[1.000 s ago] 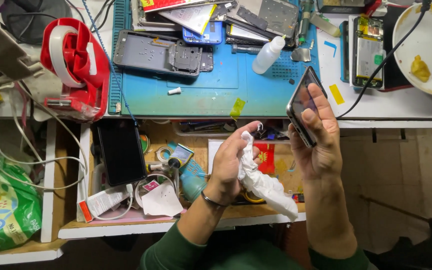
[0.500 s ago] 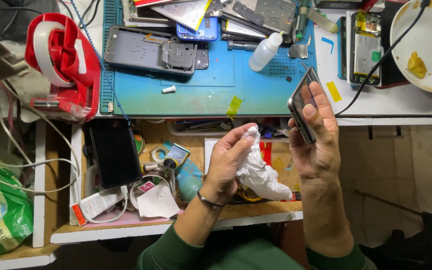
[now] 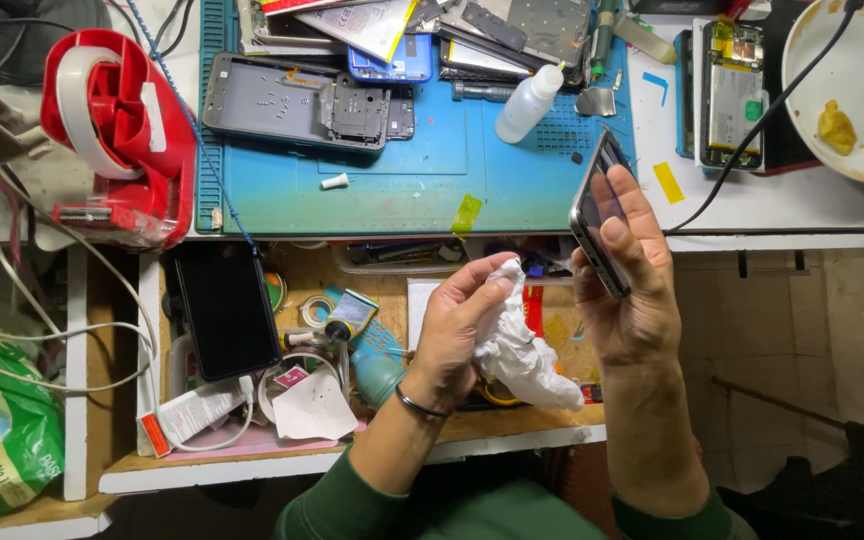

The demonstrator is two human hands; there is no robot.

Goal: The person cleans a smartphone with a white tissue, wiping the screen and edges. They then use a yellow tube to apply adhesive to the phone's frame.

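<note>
My right hand (image 3: 634, 290) holds a dark smartphone (image 3: 595, 205) upright on its edge, thumb across its glass, just in front of the blue work mat (image 3: 432, 180). My left hand (image 3: 457, 330) grips a crumpled white tissue (image 3: 517, 345) a little to the left of the phone and apart from it. Both hands hover over an open wooden drawer (image 3: 252, 455) full of small parts. A thin bracelet circles my left wrist.
A red tape dispenser (image 3: 117, 130) stands at left. On the mat lie an opened phone frame (image 3: 302, 105), a small white squeeze bottle (image 3: 527, 100) and several phone parts. A black phone (image 3: 227, 310) lies in the drawer. A white bowl (image 3: 852, 90) and a cable sit right.
My left hand has bunched the tissue tighter and drawn it slightly away from the phone. The right hand keeps the phone in nearly the same pose.
</note>
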